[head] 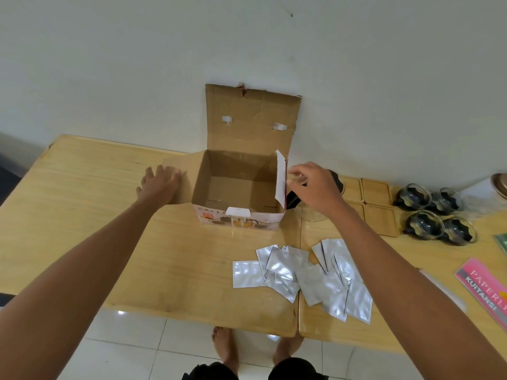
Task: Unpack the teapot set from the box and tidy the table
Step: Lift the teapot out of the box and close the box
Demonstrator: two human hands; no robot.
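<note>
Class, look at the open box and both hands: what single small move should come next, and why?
Probably fold the side flaps inward to close the box. It looks empty, the glass cups and foil packets already lie on the table, the left hand rests on the left flap, and the right hand is at the right flap.

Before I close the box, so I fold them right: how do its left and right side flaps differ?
The left flap lies folded outward, nearly flat, brown, under the left hand. The right flap stands upright, showing white, pinched by the right hand. Both belong to the open box.
</note>
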